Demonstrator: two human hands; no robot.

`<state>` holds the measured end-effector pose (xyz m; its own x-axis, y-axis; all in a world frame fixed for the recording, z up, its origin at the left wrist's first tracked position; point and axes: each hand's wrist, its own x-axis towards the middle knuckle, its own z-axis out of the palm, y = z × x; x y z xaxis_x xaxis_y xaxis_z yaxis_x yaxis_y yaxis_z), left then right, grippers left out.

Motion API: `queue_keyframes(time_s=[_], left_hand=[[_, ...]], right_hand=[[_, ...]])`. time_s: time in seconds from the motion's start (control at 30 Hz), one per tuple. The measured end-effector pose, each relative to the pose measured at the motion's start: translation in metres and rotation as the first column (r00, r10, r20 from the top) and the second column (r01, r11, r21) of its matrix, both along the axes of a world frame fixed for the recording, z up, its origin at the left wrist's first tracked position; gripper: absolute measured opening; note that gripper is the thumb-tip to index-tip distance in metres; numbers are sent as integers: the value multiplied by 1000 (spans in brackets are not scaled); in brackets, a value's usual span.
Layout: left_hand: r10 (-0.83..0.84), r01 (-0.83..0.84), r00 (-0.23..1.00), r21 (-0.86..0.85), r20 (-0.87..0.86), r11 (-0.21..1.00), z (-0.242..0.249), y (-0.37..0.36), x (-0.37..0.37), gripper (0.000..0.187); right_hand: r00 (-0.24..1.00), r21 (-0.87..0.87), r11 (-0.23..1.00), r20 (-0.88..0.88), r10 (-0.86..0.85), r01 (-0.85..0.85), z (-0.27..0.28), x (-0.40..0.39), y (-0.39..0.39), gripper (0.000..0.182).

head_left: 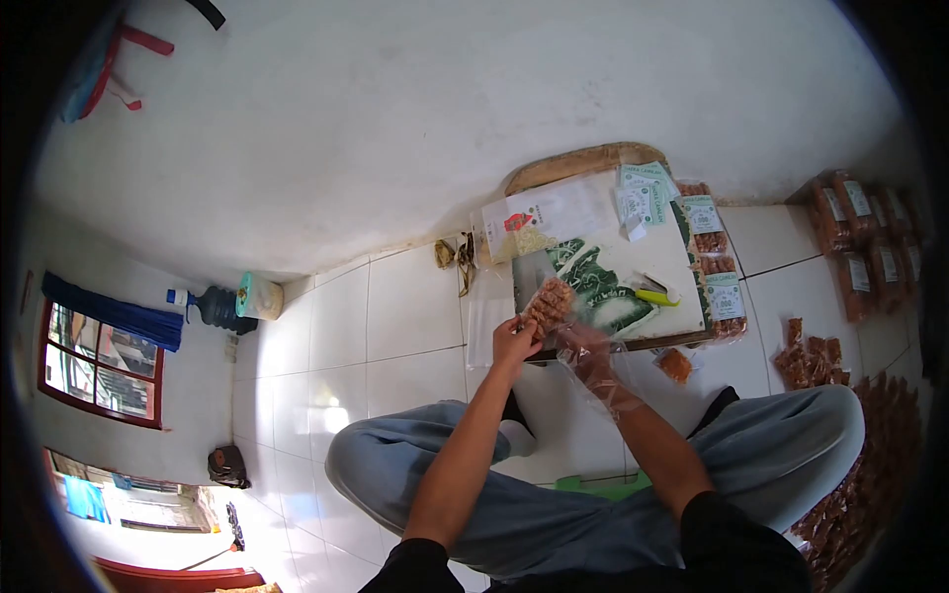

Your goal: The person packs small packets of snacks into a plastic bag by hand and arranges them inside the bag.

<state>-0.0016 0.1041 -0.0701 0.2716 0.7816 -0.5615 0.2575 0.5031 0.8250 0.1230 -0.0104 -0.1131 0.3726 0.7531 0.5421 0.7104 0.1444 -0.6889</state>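
Just right of frame centre, gripping a brown snack packet (551, 302) with the left hand (514, 342); with the right hand (587, 356) seemingly inside a clear bag (609, 391), too blurred to tell its hold; probably at bag-opening, calling for steady spreading

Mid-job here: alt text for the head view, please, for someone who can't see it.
The wearer's left hand grips a clear packet of brown pieces; close beside it is the right hand, apparently inside a clear plastic bag. Beyond, a low table holds paper labels and a yellow-handled tool, with labelled packs along its right edge.
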Motion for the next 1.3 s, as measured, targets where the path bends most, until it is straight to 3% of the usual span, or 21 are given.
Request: queue_keyframes(time_s=[0.07,0.37,0.47,0.53,0.57,0.67,0.73,0.77,0.87,0.93,0.97,1.0,1.03,1.07,1.1,1.13,1.17,1.2,1.23,1.27,1.3], left_hand=[[-5,5,1000,13,-28,1000,3,-2,0,52],[0,0,1000,35,1,999,-8,4,-3,49],[6,-4,998,49,-55,999,1,2,0,47],[-30,38,995,84,-96,996,1,1,0,47],[-32,40,995,85,-96,996,1,0,0,47],[-37,45,996,103,-78,994,-2,1,0,46],[-33,39,998,112,-54,993,-1,0,0,46],[-39,45,998,113,-51,993,0,2,1,46],[-97,101,993,50,-67,994,-8,10,-7,49],[-120,162,960,153,-252,975,0,8,-8,53],[-121,160,962,148,-244,976,3,12,-9,53],[-192,369,828,254,-526,894,3,20,-11,55],[-186,580,615,279,-766,766,10,22,-10,57],[-106,598,618,378,-779,707,15,19,-10,58],[-25,612,624,468,-781,638,29,12,-8,60],[-74,703,644,551,-761,450,27,19,-12,65],[-128,747,657,620,-743,240,27,29,-16,72],[-138,742,663,622,-736,250,34,36,-15,72],[-237,837,521,546,-820,-46,47,41,-14,80],[-277,828,357,440,-892,-349,58,44,-9,89],[-289,826,363,450,-886,-339,63,43,-5,89]], right_hand=[[997,21,999,-59,44,-43,4,0,-1,12],[995,-13,1000,95,-1,2,17,8,-6,26],[999,109,993,18,46,-47,-2,11,0,35],[994,-161,987,-106,-30,12,-2,8,-1,39],[994,-161,987,-106,-32,14,-2,8,-2,39],[995,-133,988,-60,-82,74,9,10,0,43],[995,46,997,-75,58,-55,-1,14,8,45],[996,46,998,-72,52,-49,-6,17,7,45],[990,-74,988,-37,137,-139,1,23,-3,52],[966,-317,934,-245,87,-164,5,24,-9,53],[968,-325,932,-237,86,-162,5,28,-13,53],[970,-354,913,-198,140,-204,4,34,-15,52],[967,-387,889,-162,194,-243,4,40,-20,51],[968,-398,885,-158,193,-242,4,48,-28,51],[959,-271,921,-50,278,-281,11,56,-41,53],[936,-144,932,67,345,-333,18,64,-53,54],[935,-159,929,68,348,-334,26,72,-61,54],[907,-221,904,133,400,-366,34,80,-68,56],[871,-287,873,188,455,-394,39,85,-80,58],[838,-311,852,224,497,-422,44,92,-93,62],[835,-325,845,222,504,-424,46,96,-105,62]])
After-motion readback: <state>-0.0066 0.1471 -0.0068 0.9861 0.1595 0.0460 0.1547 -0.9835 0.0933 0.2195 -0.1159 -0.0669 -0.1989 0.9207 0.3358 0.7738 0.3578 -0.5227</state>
